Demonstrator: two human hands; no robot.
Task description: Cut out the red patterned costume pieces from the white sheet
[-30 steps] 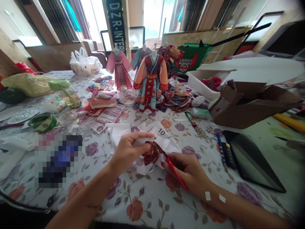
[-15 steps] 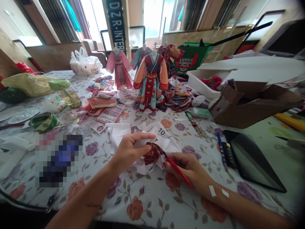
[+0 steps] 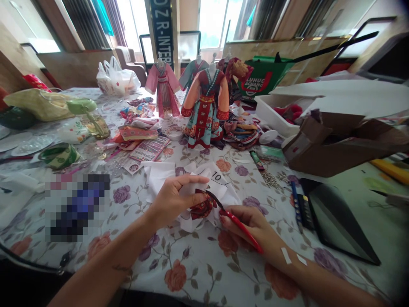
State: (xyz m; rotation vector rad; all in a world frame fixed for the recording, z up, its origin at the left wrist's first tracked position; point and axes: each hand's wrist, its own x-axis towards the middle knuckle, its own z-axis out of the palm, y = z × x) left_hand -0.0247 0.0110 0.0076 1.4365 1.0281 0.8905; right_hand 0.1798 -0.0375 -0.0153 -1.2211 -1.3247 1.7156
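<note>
My left hand [image 3: 174, 194] pinches a small red patterned piece of fabric [image 3: 202, 209] between thumb and fingers. White fabric [image 3: 228, 194] printed with a black "10" lies spread under and around it on the table. In my right hand [image 3: 249, 225] are red-handled snips [image 3: 241, 230], gripped around the handle. Their dark, curved blades point up and left and lie at the upper edge of the red fabric, close to my left thumb. Whether the blades are cutting into the cloth I cannot tell.
Dressed doll stands, one in an orange-sleeved dress [image 3: 204, 111], rise behind my hands. A cardboard box [image 3: 319, 147] and a black tablet [image 3: 340, 226] are at the right. Left are a green tape roll [image 3: 60, 157] and a blurred-out object [image 3: 78, 209]. All rest on a floral tablecloth [image 3: 194, 260].
The view has shifted slightly. The snips' blades have moved a little left and now lie further over the red fabric. Both hands keep their holds.
</note>
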